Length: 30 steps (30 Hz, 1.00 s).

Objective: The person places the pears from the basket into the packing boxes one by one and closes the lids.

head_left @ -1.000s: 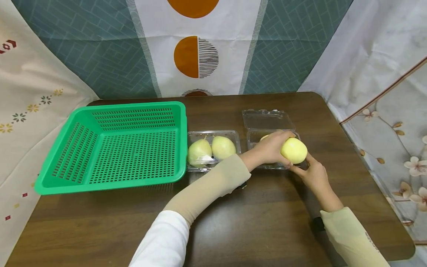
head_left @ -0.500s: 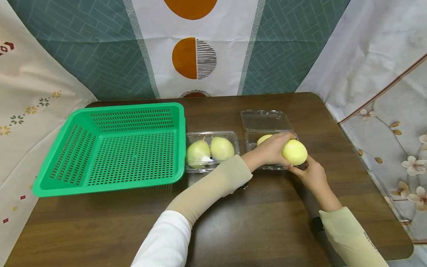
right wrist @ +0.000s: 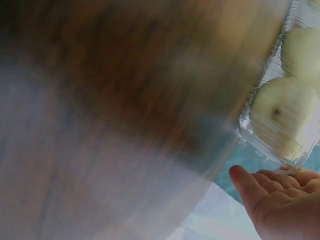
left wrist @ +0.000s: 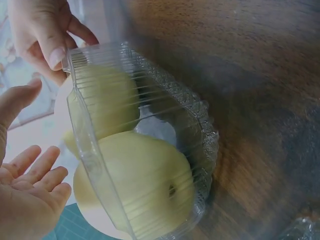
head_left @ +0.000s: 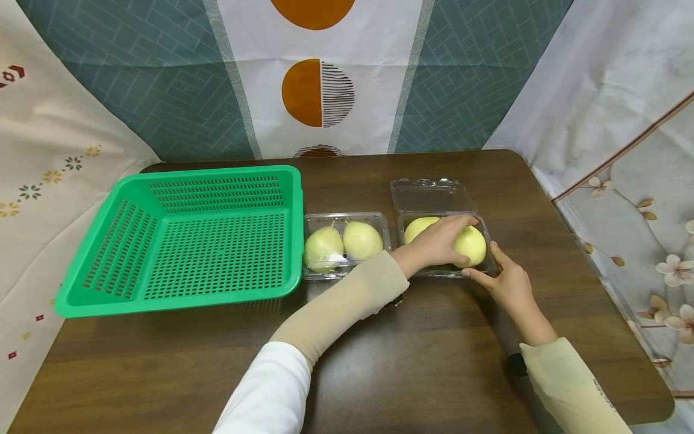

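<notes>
In the head view my left hand (head_left: 436, 241) reaches over an uncovered clear plastic box (head_left: 440, 274) holding two pale yellow pears. Its fingers are spread beside the right pear (head_left: 473, 246), and the left wrist view shows a gap between hand and fruit. The left pear (head_left: 418, 228) is partly covered by this hand. My right hand (head_left: 509, 283) grips the box's front right corner, thumb at the front and fingers along the right side. Side by side, both pears (left wrist: 145, 175) show through the ribbed wall in the left wrist view.
A second clear box (head_left: 347, 214) with two pears (head_left: 362, 241) stands to the left. Beside it is a green perforated basket (head_left: 184, 304). The first box's raised lid (head_left: 431, 196) lies back on the brown table (head_left: 423, 349).
The right pear has gone down into the box and slightly left. My left hand has let go of it. The left pear has become more visible.
</notes>
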Motion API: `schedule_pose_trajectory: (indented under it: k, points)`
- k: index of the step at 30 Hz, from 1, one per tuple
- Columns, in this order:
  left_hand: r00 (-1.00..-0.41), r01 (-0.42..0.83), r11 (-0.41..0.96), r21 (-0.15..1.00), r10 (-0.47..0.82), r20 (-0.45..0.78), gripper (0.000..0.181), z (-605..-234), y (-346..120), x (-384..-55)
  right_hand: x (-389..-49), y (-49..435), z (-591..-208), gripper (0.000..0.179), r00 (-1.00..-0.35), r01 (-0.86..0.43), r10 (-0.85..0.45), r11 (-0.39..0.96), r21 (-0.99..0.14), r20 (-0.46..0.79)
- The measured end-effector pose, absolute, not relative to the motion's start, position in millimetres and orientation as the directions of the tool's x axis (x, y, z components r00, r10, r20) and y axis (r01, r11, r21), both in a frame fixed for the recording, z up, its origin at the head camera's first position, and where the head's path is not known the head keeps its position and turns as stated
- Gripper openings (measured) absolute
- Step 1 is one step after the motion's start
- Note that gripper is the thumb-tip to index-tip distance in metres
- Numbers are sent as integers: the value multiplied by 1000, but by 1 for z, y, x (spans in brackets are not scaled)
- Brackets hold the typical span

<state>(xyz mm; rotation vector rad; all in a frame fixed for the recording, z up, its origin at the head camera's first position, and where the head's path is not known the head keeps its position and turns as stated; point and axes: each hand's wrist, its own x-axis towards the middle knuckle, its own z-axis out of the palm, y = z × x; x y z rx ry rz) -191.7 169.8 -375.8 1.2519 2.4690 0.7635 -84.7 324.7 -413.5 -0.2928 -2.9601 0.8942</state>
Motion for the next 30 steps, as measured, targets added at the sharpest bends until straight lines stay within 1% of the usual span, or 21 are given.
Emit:
schedule_pose_trajectory:
  k: [3, 10, 17, 24, 30]
  points:
    - [-597, 662, 497, 562, 802, -7, 74, -375, 170, -192, -84, 325, -412, 92, -981, 178, 191, 815, -551, -34]
    - [-597, 668, 495, 555, 802, 3, 74, -376, 167, -193, -85, 325, -414, 91, -981, 161, 192, 821, -548, 0]
    - [-597, 672, 483, 562, 802, 25, 71, -376, 165, -193, -86, 325, -414, 90, -981, 161, 194, 826, -541, 4]
    - [-617, 654, 507, 561, 787, 9, 74, -372, 162, -193, -86, 326, -414, 92, -984, 150, 179, 825, -545, 0]
    - [-628, 637, 509, 579, 778, 8, 76, -371, 158, -192, -84, 326, -414, 94, -985, 156, 169, 818, -554, -27]
